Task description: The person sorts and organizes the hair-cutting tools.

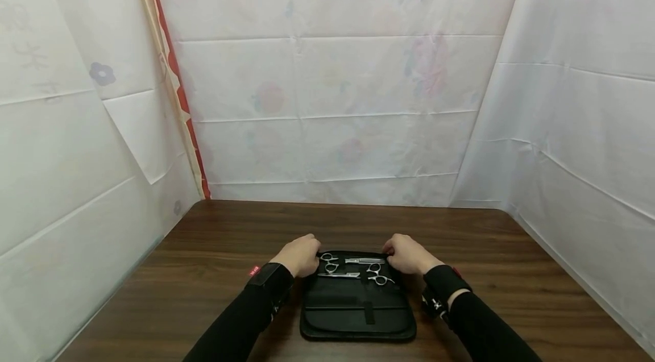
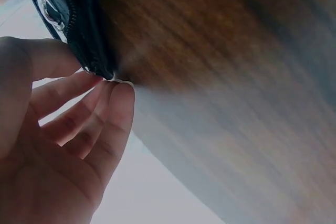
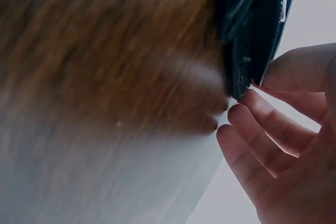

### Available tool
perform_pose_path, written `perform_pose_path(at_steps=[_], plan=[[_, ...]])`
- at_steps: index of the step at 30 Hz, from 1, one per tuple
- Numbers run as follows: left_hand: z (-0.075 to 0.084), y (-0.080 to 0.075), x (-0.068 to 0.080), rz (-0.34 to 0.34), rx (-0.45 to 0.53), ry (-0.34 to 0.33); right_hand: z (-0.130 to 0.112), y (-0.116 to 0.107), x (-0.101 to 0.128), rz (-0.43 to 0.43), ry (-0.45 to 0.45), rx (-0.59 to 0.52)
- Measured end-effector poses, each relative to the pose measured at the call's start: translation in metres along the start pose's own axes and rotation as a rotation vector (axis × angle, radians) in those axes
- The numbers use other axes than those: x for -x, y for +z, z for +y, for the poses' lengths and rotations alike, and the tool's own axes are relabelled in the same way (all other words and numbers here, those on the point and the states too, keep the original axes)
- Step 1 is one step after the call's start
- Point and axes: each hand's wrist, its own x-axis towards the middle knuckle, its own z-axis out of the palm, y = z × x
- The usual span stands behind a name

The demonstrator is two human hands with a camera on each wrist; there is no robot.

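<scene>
Black sleeves lead to the left hand [image 1: 299, 255] and right hand [image 1: 407, 254], fingers pinching the far corners of the open scissor case [image 1: 357, 308] near the surface's [image 1: 512, 271] front edge.

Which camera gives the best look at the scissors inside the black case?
The head view: the scissors lie in plain sight in the open black case between both hands. The left wrist view catches only a metal glint at the case edge; the right wrist view shows blurred case.
</scene>
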Motion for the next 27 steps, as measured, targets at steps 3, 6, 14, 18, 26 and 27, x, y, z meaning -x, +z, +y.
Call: perform_pose_path(at_steps=[3,6,14,18,26,27], plan=[[0.000,0.001,-0.003,-0.017,-0.036,0.000,-0.002,0.000,-0.001,0.013,-0.004,0.010],[0.000,0.004,-0.005,-0.025,-0.091,0.017,-0.004,0.001,-0.002,0.023,0.005,0.020],[0.000,0.009,-0.006,0.006,-0.171,0.060,-0.003,0.002,-0.004,0.023,0.032,0.040],[0.001,0.011,-0.006,0.038,-0.179,0.059,-0.004,0.002,-0.005,0.023,0.028,0.035],[0.002,0.005,-0.006,-0.007,-0.111,0.022,-0.007,-0.002,-0.004,0.040,0.041,-0.001],[0.002,0.003,-0.005,-0.015,-0.102,0.016,-0.006,-0.002,-0.004,0.042,0.039,-0.009]])
